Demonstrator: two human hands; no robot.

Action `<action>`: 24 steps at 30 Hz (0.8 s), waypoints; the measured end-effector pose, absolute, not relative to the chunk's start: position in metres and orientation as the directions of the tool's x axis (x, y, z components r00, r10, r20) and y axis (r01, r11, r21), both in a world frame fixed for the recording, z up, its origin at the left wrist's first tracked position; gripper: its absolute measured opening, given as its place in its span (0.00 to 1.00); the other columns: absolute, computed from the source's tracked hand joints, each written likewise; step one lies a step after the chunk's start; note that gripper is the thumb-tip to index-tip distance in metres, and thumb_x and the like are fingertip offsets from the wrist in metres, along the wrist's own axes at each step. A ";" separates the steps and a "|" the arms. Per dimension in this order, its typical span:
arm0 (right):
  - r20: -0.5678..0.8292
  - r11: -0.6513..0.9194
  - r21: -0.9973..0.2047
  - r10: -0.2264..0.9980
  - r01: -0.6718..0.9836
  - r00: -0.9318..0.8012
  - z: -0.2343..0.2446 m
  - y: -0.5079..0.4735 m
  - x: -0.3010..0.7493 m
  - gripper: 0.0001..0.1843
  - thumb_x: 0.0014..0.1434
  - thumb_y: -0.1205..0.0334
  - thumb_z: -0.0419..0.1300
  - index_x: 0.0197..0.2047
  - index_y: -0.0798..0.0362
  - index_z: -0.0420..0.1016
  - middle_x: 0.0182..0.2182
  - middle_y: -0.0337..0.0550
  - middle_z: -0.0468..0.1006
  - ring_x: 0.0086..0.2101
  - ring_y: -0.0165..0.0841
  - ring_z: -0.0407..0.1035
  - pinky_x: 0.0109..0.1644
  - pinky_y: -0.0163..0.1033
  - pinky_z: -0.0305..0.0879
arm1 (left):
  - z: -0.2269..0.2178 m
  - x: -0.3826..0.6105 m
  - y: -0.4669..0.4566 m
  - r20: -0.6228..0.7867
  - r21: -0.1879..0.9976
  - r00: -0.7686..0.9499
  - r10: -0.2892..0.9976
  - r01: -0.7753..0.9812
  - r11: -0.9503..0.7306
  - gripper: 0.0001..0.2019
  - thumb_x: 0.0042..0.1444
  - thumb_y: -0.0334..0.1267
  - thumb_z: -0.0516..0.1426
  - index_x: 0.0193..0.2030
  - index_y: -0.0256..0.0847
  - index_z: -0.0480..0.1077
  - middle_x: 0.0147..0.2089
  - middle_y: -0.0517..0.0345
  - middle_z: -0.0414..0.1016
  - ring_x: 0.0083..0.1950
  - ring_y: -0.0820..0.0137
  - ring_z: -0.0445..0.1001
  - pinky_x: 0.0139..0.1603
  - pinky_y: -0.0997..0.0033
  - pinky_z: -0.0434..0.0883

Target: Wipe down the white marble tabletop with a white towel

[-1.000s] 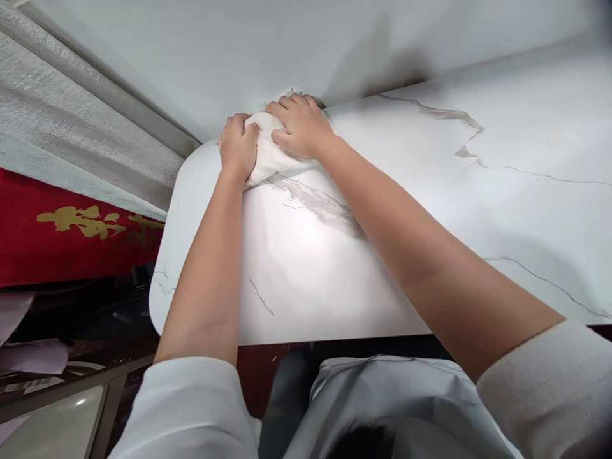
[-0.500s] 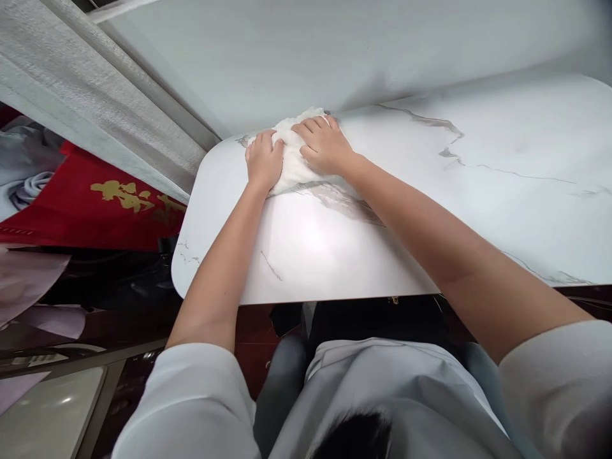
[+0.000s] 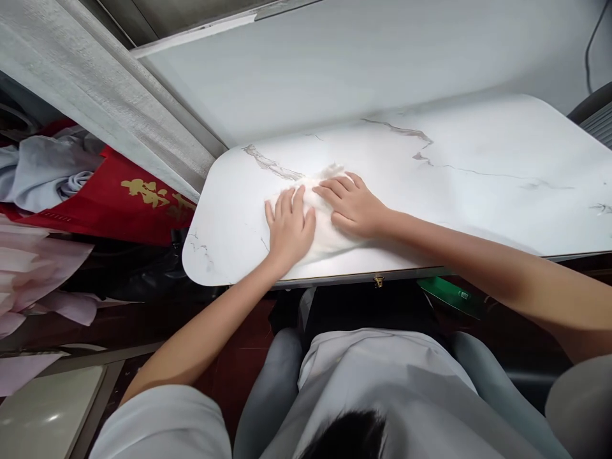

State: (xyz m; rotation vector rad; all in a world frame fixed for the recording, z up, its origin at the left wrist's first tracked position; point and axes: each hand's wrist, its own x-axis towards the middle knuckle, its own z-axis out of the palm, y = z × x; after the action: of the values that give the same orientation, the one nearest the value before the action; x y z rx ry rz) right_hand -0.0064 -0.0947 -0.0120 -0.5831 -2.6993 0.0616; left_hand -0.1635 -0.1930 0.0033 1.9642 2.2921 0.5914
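A white cloth (image 3: 321, 217) lies on the white marble table (image 3: 454, 185), near its front left part. My left hand (image 3: 288, 226) lies flat on the cloth's left side with fingers stretched out. My right hand (image 3: 352, 204) presses flat on the cloth's right side, fingers spread and pointing left. Both hands cover most of the cloth.
A pale wall (image 3: 335, 70) runs along the table's far edge. A grey curtain (image 3: 109, 127) hangs at the left, above red fabric with gold letters (image 3: 124, 197) and loose cloths (image 3: 43, 172). A green object (image 3: 449, 296) shows under the table's front edge.
Both hands have drawn the cloth from the table's far left corner by the wall toward the front edge. The fingers have gone from gripping to lying flat.
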 end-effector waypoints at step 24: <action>0.280 0.704 -0.200 0.708 0.682 -0.648 -0.014 -0.081 0.008 0.29 0.68 0.52 0.42 0.66 0.57 0.59 0.64 0.61 0.60 0.64 0.62 0.48 0.60 0.81 0.27 | 0.004 -0.131 -0.156 0.154 0.274 -0.043 0.987 0.962 -0.001 0.25 0.67 0.36 0.44 0.70 0.41 0.57 0.72 0.47 0.57 0.74 0.60 0.52 0.75 0.48 0.43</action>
State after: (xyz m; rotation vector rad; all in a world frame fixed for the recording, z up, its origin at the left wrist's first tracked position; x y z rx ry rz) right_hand 0.0082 -0.0811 -0.0141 -1.0881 -2.5761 0.1080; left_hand -0.1308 -0.1556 0.0039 2.1140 2.1599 0.4706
